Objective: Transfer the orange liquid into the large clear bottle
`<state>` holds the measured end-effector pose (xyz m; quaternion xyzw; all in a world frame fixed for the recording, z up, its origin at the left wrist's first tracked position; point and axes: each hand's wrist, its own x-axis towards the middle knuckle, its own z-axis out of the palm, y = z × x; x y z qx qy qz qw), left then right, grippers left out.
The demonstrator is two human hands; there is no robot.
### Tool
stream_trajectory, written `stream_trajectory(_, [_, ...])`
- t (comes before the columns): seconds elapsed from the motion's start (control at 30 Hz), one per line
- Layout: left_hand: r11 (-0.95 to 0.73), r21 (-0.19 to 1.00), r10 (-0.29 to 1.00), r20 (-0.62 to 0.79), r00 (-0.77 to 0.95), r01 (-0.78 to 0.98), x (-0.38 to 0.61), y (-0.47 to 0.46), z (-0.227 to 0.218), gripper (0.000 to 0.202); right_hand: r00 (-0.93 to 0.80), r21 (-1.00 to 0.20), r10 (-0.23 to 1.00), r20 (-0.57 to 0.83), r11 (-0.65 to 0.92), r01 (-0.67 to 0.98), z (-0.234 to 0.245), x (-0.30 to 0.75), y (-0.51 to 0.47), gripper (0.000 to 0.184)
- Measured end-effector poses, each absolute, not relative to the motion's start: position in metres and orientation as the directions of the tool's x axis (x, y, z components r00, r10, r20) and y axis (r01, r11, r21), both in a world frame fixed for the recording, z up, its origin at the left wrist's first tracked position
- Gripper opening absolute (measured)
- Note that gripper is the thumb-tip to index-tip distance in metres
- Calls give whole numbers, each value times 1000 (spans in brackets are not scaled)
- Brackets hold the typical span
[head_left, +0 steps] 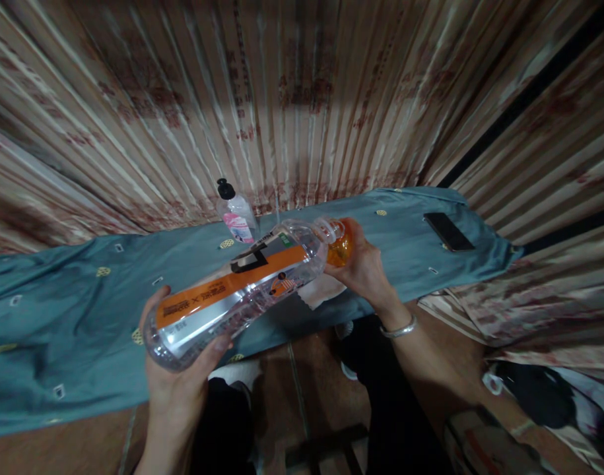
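Observation:
A large clear plastic bottle [242, 284] with an orange and silver label is held nearly sideways above the cloth, its neck up and to the right. My left hand [180, 376] is closed around the bottle's base. At the bottle's mouth, my right hand [364, 264] grips a small, see-through orange container [340, 245]; its exact kind is unclear. The mouth lies against or just in front of this container, and I cannot tell whether they touch. Beneath the bottle's neck, a pale sheet of paper or tissue [321, 290] rests on the cloth.
A clear pump-type bottle [238, 218] with a black cap and pink label stands at the back. On the right lies a dark phone [449, 231]. Teal cloth [98, 316] covers the narrow table. Pleated curtains [302, 125] hang behind, and a stool [326, 448] shows below.

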<state>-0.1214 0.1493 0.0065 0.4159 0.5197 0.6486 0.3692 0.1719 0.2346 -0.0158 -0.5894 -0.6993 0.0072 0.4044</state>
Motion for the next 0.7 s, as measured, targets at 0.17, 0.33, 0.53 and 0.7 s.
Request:
stream_trajectory(0.17, [-207, 976, 916, 167, -364, -73, -121, 149, 8, 93, 28, -497, 832, 554, 304, 813, -17, 172, 235, 80])
stream_trajectory(0.33, [-210, 974, 910, 164, -381, -81, -120, 149, 7, 91, 17, -490, 832, 554, 310, 815, -17, 173, 234, 82])
stream_trajectory(0.53, [-192, 979, 912, 153, -380, -69, -121, 148, 8, 92, 29, -505, 842, 539, 296, 811, -17, 173, 235, 82])
stream_trajectory(0.7, [-195, 979, 916, 162, -368, -54, -122, 149, 6, 96, 37, -508, 835, 549, 298, 808, -15, 171, 234, 80])
